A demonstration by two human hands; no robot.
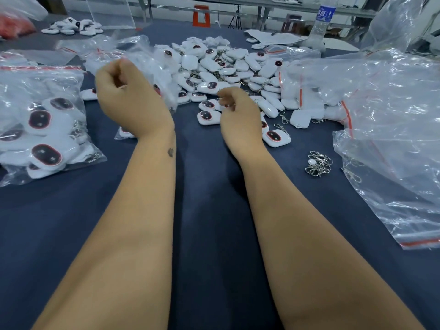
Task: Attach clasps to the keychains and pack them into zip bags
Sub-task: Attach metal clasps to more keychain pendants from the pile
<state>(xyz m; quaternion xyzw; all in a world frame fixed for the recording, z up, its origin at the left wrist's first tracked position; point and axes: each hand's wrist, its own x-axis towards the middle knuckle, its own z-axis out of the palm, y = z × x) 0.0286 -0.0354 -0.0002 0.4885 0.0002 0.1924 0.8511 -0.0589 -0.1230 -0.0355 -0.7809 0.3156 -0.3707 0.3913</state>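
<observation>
My left hand (126,96) is raised above the table and grips the edge of a clear zip bag (152,67) that hangs behind it with white keychains inside. My right hand (238,113) hovers at the near edge of the keychain pile (228,67), fingers curled; what they pinch is hidden. The keychains are white, rounded, with dark oval faces ringed in red. A small heap of loose metal clasps (317,164) lies to the right of my right wrist. One keychain with a clasp (276,136) lies just beside my right hand.
A filled zip bag (45,129) lies at the left on the dark blue cloth (214,210). Empty zip bags (392,139) are heaped at the right. A water bottle (321,22) stands at the back right, and more keychains (71,27) lie at the back left.
</observation>
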